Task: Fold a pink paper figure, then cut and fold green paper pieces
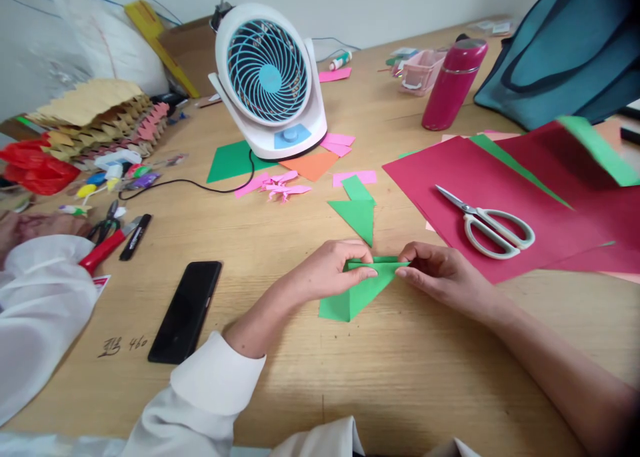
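Between my two hands is a partly folded sheet of green paper (373, 287), its lower left corner near the tabletop. My left hand (333, 267) pinches its upper left edge between thumb and fingers. At the upper right corner, my right hand (440, 270) grips the same paper with thumb and forefinger. Just beyond my hands lies a green paper triangle (356, 217), with a small green strip (359, 189) touching its top. Scissors (493, 220) with pale handles rest to the right on dark red paper (540, 244).
A white fan (270, 77) stands behind folded pink paper pieces (285, 187). At left are a black phone (185, 312), red-handled tool (107, 247) and another person's white sleeve (45, 310). A magenta bottle (453, 87) and teal bag (560, 57) stand at the back right.
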A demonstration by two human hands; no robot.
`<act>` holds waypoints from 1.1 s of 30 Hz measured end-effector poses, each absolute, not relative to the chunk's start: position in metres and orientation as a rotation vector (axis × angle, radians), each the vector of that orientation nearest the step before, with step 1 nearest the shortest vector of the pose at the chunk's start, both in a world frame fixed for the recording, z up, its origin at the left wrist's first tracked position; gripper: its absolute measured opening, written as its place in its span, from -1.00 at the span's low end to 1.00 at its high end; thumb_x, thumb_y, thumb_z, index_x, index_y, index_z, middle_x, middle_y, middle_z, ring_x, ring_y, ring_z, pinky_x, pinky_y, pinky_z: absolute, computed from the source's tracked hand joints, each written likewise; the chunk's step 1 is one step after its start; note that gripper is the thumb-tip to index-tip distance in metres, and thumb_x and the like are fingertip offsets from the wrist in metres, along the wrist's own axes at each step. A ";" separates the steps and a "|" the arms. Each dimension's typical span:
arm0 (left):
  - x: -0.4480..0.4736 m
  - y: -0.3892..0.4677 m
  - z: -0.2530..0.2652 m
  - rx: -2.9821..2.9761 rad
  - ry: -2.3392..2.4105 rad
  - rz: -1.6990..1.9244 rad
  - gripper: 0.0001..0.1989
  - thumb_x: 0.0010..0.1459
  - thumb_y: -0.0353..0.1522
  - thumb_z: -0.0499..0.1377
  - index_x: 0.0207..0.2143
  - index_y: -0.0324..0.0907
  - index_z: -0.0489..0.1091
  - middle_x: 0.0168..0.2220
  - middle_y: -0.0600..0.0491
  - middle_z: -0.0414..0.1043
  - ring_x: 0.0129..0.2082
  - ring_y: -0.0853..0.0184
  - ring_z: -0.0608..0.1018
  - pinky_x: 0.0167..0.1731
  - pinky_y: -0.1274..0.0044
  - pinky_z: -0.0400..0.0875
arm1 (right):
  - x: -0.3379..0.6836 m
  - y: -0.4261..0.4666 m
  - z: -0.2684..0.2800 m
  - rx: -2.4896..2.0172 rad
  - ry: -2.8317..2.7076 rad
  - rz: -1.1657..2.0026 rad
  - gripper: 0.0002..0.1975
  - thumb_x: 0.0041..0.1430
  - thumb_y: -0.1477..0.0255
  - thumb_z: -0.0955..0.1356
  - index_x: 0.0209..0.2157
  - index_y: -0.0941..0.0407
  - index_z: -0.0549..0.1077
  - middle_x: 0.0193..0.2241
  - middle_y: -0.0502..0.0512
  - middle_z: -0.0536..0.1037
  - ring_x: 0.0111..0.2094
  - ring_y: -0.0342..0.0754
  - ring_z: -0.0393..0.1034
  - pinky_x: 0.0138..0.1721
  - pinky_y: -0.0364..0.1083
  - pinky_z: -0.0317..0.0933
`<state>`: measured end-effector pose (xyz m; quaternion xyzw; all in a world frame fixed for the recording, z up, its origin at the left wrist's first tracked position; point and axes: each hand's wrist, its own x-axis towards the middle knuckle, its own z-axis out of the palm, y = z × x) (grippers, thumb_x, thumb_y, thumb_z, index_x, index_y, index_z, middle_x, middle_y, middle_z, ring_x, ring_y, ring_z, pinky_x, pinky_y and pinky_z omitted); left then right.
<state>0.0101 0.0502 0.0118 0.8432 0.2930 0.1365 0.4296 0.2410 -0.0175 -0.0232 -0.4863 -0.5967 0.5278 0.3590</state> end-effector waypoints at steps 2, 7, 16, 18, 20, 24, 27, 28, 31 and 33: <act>0.010 0.050 0.014 2.107 0.741 0.343 -0.85 0.22 -0.33 0.19 -0.39 -0.20 0.38 -0.38 0.13 0.37 -0.35 0.40 0.42 -0.28 0.57 0.25 | 0.241 -0.017 -0.022 -1.254 -1.535 1.360 -0.72 0.21 0.17 0.39 -0.34 0.11 0.41 -0.53 -0.10 0.25 -0.52 -0.20 0.05 -0.52 -0.16 -0.05; 0.010 0.049 0.016 2.096 0.766 0.366 -0.86 0.22 -0.35 0.19 -0.40 -0.21 0.40 -0.38 0.12 0.41 -0.34 0.42 0.44 -0.28 0.58 0.27 | 0.241 -0.015 -0.019 -1.259 -1.557 1.306 -0.72 0.26 0.19 0.36 -0.41 0.10 0.41 -0.54 -0.06 0.26 -0.51 -0.17 0.08 -0.50 -0.14 0.01; 0.010 0.046 0.020 2.126 0.839 0.449 -0.82 0.23 -0.38 0.18 -0.45 -0.21 0.44 -0.36 0.10 0.51 -0.34 0.42 0.50 -0.28 0.58 0.30 | 0.233 -0.013 -0.022 -1.219 -1.225 1.368 -0.78 0.09 0.24 0.49 -0.40 0.06 0.46 -0.45 -0.02 0.43 -0.41 -0.15 0.26 -0.39 -0.15 0.17; 0.011 0.045 0.022 2.145 0.844 0.467 -0.83 0.23 -0.40 0.17 -0.44 -0.21 0.46 -0.36 0.09 0.52 -0.35 0.41 0.51 -0.30 0.58 0.30 | 0.231 -0.012 -0.020 -1.194 -1.136 1.368 -0.74 0.00 0.25 0.53 -0.35 0.06 0.48 -0.42 -0.02 0.46 -0.40 -0.15 0.31 -0.38 -0.16 0.20; 0.011 0.043 0.023 2.161 0.853 0.490 -0.85 0.22 -0.40 0.18 -0.43 -0.20 0.47 -0.36 0.09 0.53 -0.36 0.41 0.51 -0.31 0.58 0.30 | 0.229 -0.013 -0.017 -1.198 -1.070 1.399 -0.65 -0.05 0.23 0.56 -0.25 0.05 0.50 -0.38 -0.01 0.50 -0.41 -0.15 0.35 -0.38 -0.15 0.23; 0.012 0.041 0.023 2.173 0.864 0.506 -0.85 0.23 -0.37 0.18 -0.40 -0.20 0.47 -0.38 0.10 0.52 -0.39 0.42 0.49 -0.34 0.58 0.29 | 0.228 -0.015 -0.016 -1.262 -1.035 1.524 -0.54 -0.02 0.16 0.53 -0.12 0.08 0.50 -0.50 0.00 0.53 -0.50 -0.15 0.35 -0.46 -0.15 0.21; 0.013 0.040 0.022 2.183 0.884 0.523 -0.89 0.22 -0.38 0.19 -0.38 -0.19 0.46 -0.39 0.11 0.52 -0.39 0.42 0.49 -0.34 0.58 0.29 | 0.227 -0.016 -0.021 -1.253 -0.996 1.564 -0.58 -0.01 0.14 0.53 -0.20 0.11 0.51 -0.58 0.00 0.52 -0.55 -0.17 0.32 -0.52 -0.17 0.17; 0.013 0.039 0.022 2.187 0.892 0.536 -0.90 0.21 -0.38 0.20 -0.38 -0.19 0.46 -0.39 0.11 0.53 -0.39 0.41 0.50 -0.33 0.58 0.29 | 0.226 -0.016 -0.022 -1.248 -0.972 1.570 -0.60 -0.01 0.15 0.53 -0.24 0.12 0.51 -0.59 -0.01 0.52 -0.56 -0.18 0.31 -0.53 -0.18 0.16; 0.015 0.037 0.022 2.190 0.921 0.562 -0.91 0.20 -0.39 0.21 -0.39 -0.19 0.45 -0.37 0.10 0.54 -0.36 0.40 0.52 -0.31 0.58 0.31 | 0.225 -0.018 -0.023 -1.242 -0.898 1.599 -0.65 -0.03 0.20 0.55 -0.28 0.12 0.52 -0.59 -0.03 0.53 -0.57 -0.21 0.33 -0.53 -0.21 0.20; 0.016 0.036 0.022 2.192 0.941 0.562 -0.92 0.19 -0.40 0.21 -0.39 -0.19 0.45 -0.36 0.10 0.55 -0.34 0.40 0.53 -0.30 0.58 0.31 | 0.225 -0.018 -0.021 -1.236 -0.849 1.626 -0.67 -0.03 0.23 0.56 -0.28 0.12 0.53 -0.57 -0.02 0.57 -0.56 -0.23 0.36 -0.49 -0.23 0.24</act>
